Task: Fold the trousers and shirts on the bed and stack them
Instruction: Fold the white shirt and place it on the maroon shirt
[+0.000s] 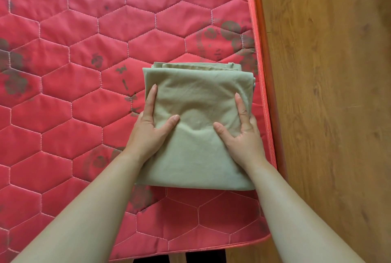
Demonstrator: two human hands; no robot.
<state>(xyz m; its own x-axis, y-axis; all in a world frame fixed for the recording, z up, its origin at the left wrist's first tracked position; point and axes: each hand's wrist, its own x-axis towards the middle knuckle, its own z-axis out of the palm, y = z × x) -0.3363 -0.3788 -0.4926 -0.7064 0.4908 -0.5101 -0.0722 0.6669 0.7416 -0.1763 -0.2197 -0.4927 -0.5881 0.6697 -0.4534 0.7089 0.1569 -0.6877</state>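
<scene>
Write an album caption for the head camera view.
Left hand and right hand grip a folded khaki fabric garment near the right edge of a red quilted mattress.

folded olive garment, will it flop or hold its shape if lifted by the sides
Probably floppy: the folded olive garment puckers where the left hand and right hand grip. Its layers, offset at the far edge, may slip apart.
</scene>
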